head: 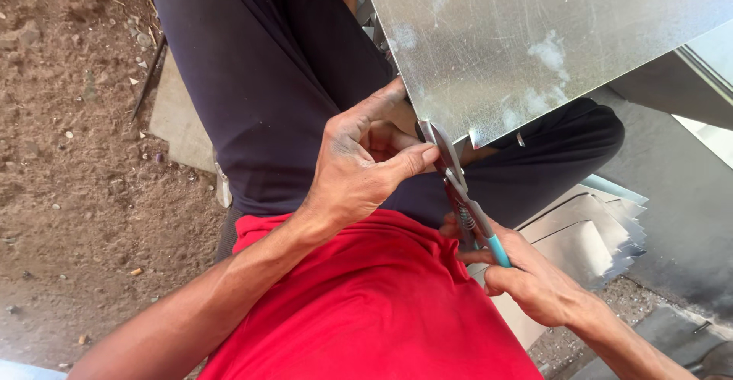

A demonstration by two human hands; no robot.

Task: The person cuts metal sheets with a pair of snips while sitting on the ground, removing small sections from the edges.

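- Fingers of left hand clenched at lower corner of galvanized metal sheet, thumb pressed against upper part of tin snips, just beside the blades.
- Fingers of right hand wrapped around turquoise handles of the tin snips, grasping them firmly; small spring visible between the handles.
- Blades of the snips biting into lower edge of the sheet, near its corner; whether fully closed, cannot tell.
- Sheet held tilted above the lap, over dark trousers, reaching to upper right of the view.
- Red shirt below both hands, close to the camera.
- Stack of cut metal pieces lying at right, near the right hand.
- Bare dirt ground with small stones at left, well apart from the hands.
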